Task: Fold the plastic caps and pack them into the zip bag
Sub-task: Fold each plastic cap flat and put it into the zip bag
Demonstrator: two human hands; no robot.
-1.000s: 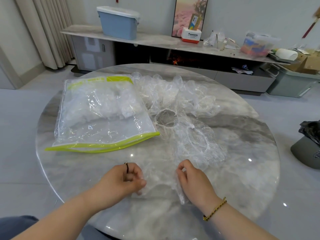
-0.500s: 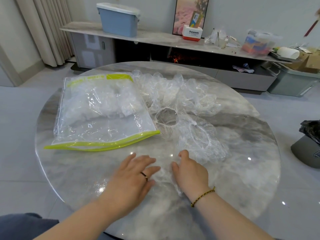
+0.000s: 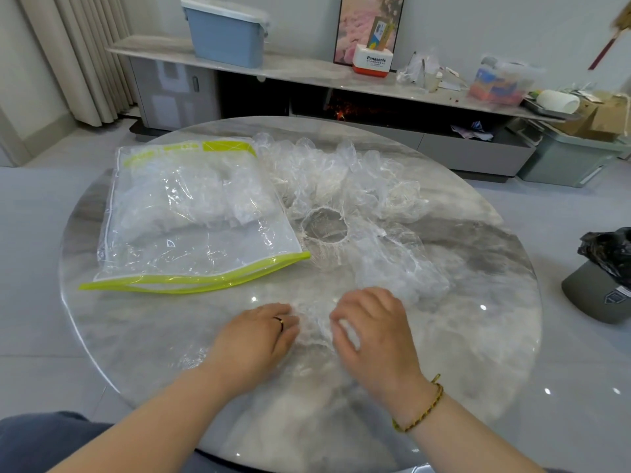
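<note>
A clear plastic cap (image 3: 314, 331) lies flat on the round marble table (image 3: 478, 336) near the front edge. My left hand (image 3: 256, 339) presses on its left side, fingers curled down. My right hand (image 3: 372, 329) rests on its right side with fingers bent onto the plastic. A clear zip bag (image 3: 191, 216) with a lime-green zipper strip lies at the left, with folded caps inside it. A loose heap of clear caps (image 3: 345, 186) spreads across the table's middle and back, one showing its round elastic opening (image 3: 324, 228).
A long low cabinet (image 3: 307, 73) stands behind the table, carrying a blue lidded bin (image 3: 225, 32), a white and red box (image 3: 372, 61) and clutter. A grey bin with a black bag (image 3: 604, 278) stands on the floor at the right. Curtains (image 3: 78, 52) hang at the left.
Both hands went from pinching the cap's edge to lying on it, moved forward over it, then drew back a little with fingers curling. The bag and heap stayed put.
</note>
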